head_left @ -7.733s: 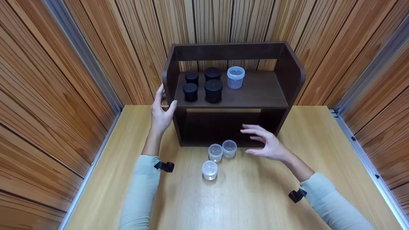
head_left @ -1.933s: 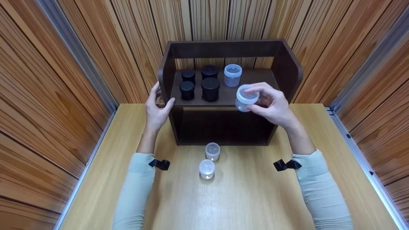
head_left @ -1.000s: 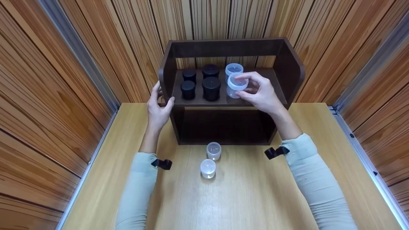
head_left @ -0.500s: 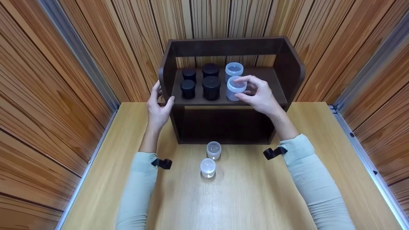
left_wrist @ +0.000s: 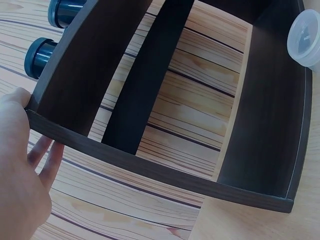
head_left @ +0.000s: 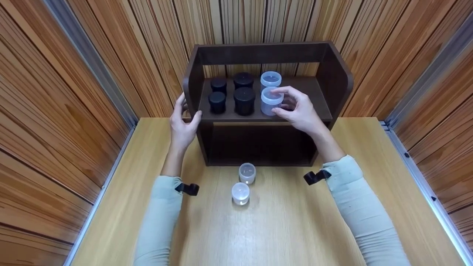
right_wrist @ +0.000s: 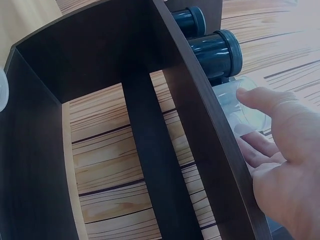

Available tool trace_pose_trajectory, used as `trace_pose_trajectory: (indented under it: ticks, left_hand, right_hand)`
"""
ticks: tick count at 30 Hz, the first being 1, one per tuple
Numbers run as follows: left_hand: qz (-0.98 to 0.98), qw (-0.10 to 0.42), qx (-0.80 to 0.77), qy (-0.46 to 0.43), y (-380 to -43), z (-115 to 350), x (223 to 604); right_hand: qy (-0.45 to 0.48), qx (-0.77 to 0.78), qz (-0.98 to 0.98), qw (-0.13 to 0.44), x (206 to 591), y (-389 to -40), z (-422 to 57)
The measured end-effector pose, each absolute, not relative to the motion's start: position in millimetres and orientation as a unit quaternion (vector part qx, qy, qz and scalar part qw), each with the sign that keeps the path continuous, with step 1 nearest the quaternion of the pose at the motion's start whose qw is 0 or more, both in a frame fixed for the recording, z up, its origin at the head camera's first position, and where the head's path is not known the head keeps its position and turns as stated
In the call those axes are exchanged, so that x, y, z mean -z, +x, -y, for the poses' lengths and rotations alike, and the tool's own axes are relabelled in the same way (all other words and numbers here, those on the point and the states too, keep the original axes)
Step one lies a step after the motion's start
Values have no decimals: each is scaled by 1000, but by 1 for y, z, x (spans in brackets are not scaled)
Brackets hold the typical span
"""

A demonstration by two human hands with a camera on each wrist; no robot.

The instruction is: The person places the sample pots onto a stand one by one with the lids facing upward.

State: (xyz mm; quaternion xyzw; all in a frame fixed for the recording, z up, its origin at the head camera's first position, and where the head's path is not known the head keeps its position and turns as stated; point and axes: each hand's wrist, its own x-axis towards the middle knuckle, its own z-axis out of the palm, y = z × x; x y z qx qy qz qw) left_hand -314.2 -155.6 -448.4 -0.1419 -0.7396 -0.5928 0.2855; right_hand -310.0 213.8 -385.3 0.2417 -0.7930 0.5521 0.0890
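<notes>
My right hand [head_left: 301,111] holds a small clear plastic jar with a lid [head_left: 269,105] between thumb and fingers. The jar stands upright at the front of the upper board of a dark brown shelf [head_left: 295,54], just before another clear jar [head_left: 271,78]. In the right wrist view, the thumb lies on the held jar [right_wrist: 229,99], beside a black jar [right_wrist: 216,54]. My left hand [head_left: 181,129] grips the shelf's left side panel, thumb on its front edge and fingers behind it, as the left wrist view [left_wrist: 20,165] shows too.
Several black-lidded jars [head_left: 244,102] stand in two rows on the left half of the upper board. Two small clear jars [head_left: 247,172] stand on the wooden table [head_left: 281,221] before the shelf. Wood-patterned walls [head_left: 155,44] enclose the table at back and sides.
My right hand has lifted one of the three clear jars from the table, carried it up and lowered it onto the upper board. My left hand has stayed on the shelf's side.
</notes>
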Motion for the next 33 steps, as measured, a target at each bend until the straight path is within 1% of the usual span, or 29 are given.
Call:
trace_pose_trajectory:
  ticks: [16, 33]
  left_hand:
    - [747, 274, 592, -131, -312, 156, 446]
    - [749, 285, 582, -140, -312, 156, 448]
  right_hand:
    - [229, -551, 796, 101, 385, -308, -213]
    - [210, -561, 795, 100, 386, -303, -214]
